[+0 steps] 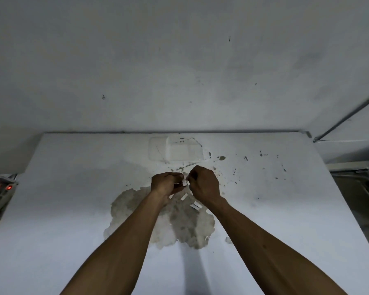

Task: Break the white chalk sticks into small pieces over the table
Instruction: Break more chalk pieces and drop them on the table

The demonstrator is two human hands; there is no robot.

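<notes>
Chalk stick (184, 183) sits pinched between both hands above the middle of the white table (73, 209). Left hand (165, 184) and right hand (205, 184) are curled, fingertips gripping its two ends. Only a short white bit shows between them, so its long axis is hard to read. Broken pieces (184, 197) lie just nearer on a grey-brown patch (132, 205), one slanting near-left to far-right.

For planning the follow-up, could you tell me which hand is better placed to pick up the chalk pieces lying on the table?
Probably the right hand: the chalk pieces lie beside its wrist, though it and the left hand both pinch a chalk stick.
</notes>
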